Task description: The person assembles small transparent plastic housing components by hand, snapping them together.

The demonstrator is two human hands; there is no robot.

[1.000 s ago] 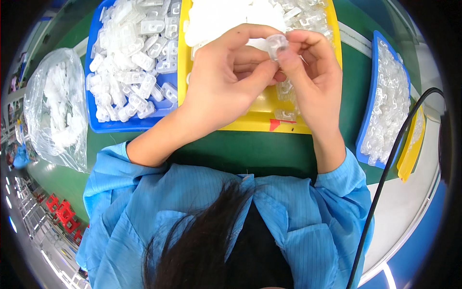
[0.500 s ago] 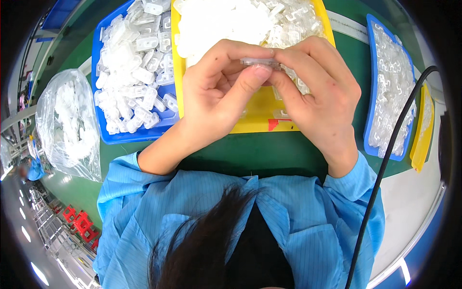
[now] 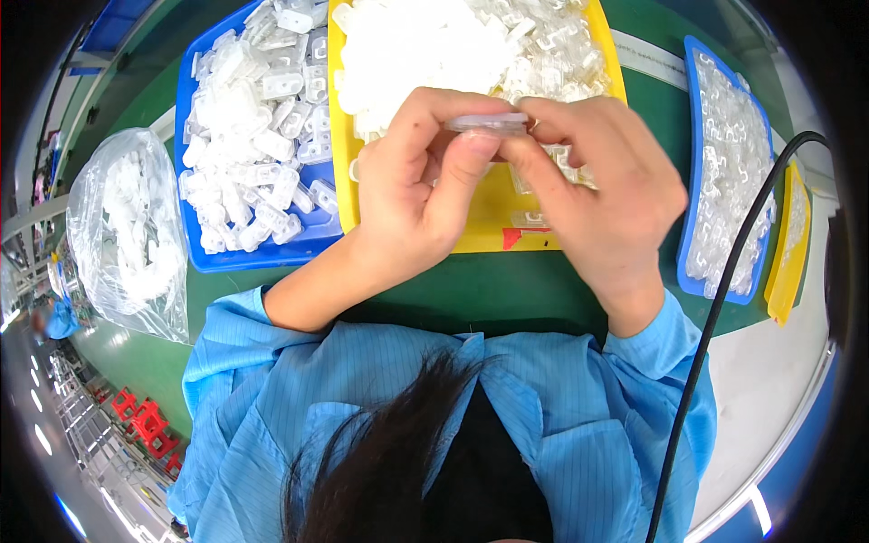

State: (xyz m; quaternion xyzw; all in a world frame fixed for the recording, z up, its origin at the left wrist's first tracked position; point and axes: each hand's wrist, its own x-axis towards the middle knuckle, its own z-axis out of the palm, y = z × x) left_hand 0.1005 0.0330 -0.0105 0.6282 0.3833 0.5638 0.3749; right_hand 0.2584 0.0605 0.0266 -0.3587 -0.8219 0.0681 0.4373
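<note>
Between both hands, over the near part of a yellow tray [image 3: 480,237], is a small translucent plastic piece [image 3: 487,122], seen edge-on. My left hand [image 3: 421,167] pinches its left end between thumb and forefinger. The thumb and forefinger of my right hand [image 3: 602,167] close on its right end. Many clear and white plastic pieces [image 3: 425,54] fill the yellow tray behind the hands. Left of it stands a blue tray [image 3: 258,260] heaped with whitish plastic pieces [image 3: 262,145]. The fingers cover much of the held piece.
A clear plastic bag [image 3: 127,235] with white contents lies at the left on the green table [image 3: 434,294]. At the right are another blue tray [image 3: 685,235] of clear parts and a narrow yellow tray [image 3: 786,271]. A black cable [image 3: 711,335] arcs down the right side.
Both hands have come slightly nearer to me with the plastic piece. My right fingers have shifted at its right end, and more of its edge shows.
</note>
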